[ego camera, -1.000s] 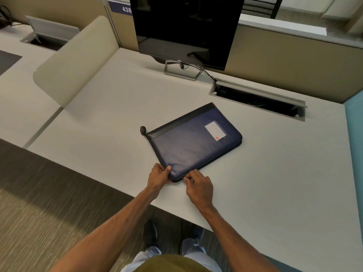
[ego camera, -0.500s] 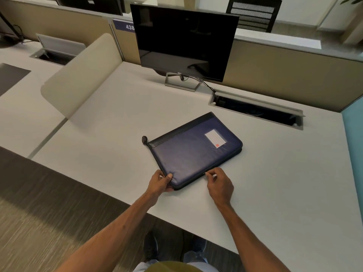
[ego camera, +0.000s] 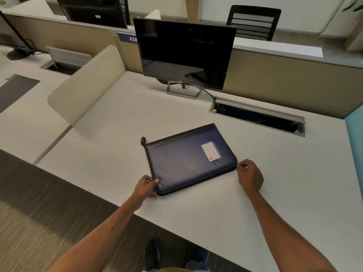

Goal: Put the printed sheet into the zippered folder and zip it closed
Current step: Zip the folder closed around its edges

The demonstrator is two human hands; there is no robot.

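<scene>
Since a second ago the right hand (ego camera: 250, 176) is moved along the zippered folder (ego camera: 190, 160) to its right corner. The zipper pull could be jammed at that bend by a straight tug. The right grip is pinched, apparently on it. The near-left corner is clamped by the left hand (ego camera: 146, 186), near the front edge of the counter (ego camera: 284, 193).
</scene>
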